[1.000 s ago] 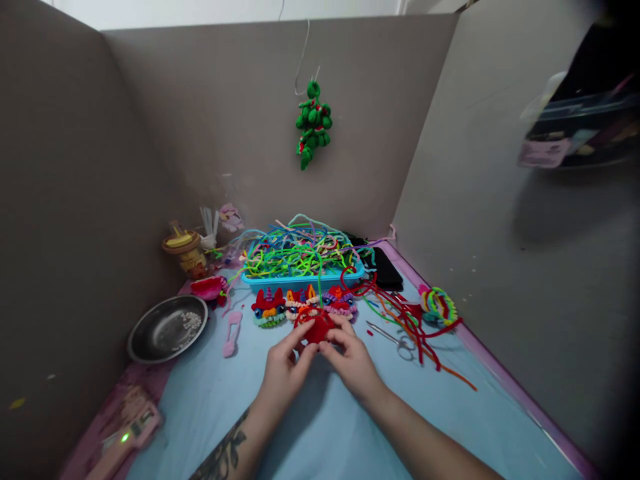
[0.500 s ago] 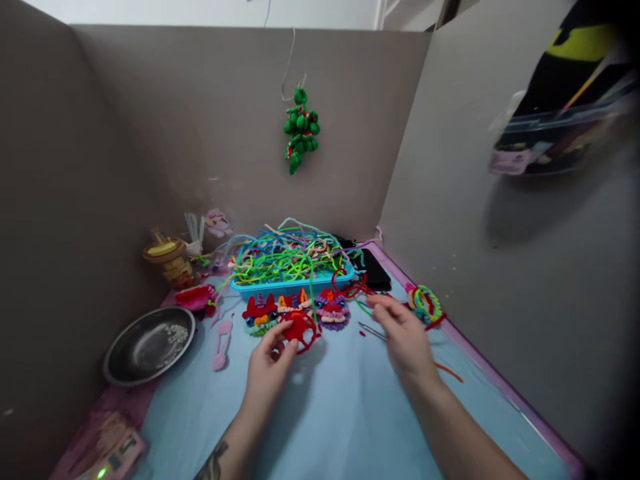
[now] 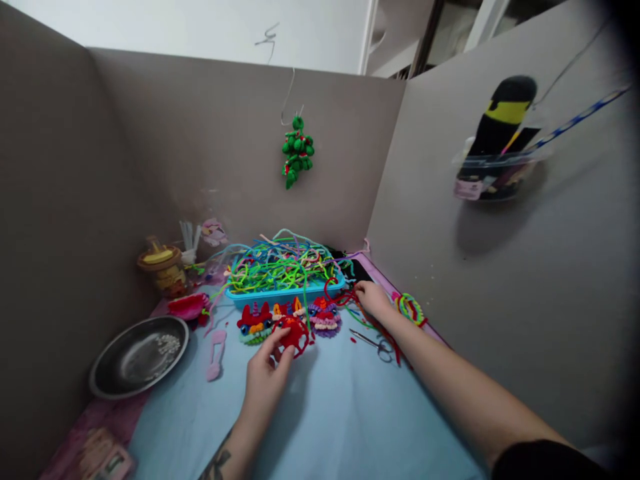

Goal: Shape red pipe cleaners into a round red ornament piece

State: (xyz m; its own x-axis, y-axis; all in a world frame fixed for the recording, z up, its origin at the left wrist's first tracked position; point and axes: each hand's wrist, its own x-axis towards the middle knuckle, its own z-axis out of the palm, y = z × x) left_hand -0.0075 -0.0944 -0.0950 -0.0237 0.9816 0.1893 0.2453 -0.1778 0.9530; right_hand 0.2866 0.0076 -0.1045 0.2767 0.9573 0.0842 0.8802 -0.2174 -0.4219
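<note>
My left hand [image 3: 267, 373] pinches a round openwork piece of red pipe cleaner [image 3: 299, 340] between thumb and fingers, just above the blue cloth. My right hand [image 3: 373, 300] reaches to the far right beside the tray. Its closed fingertips are at a bunch of red pipe cleaners [image 3: 345, 298] and appear to grip them; the exact contact is hard to see. Behind the red piece stand several colourful pipe-cleaner figures with eyes and horns, among them a purple and red one [image 3: 325, 319]. Below my right forearm lie metal scissors [image 3: 373, 341].
A blue tray [image 3: 280, 295] heaped with pipe cleaners stands at the back. On the left are a metal bowl [image 3: 100, 373], a pink clip-like piece [image 3: 215, 357] and a lidded cup [image 3: 167, 270]. Green loops [image 3: 410, 309] lie right. A green ornament [image 3: 297, 152] hangs on the back panel.
My right hand has moved away and to the left, to the red pipe cleaners beside the tray, uncovering the scissors. My left hand keeps its hold. The view has tilted up and turned right.
</note>
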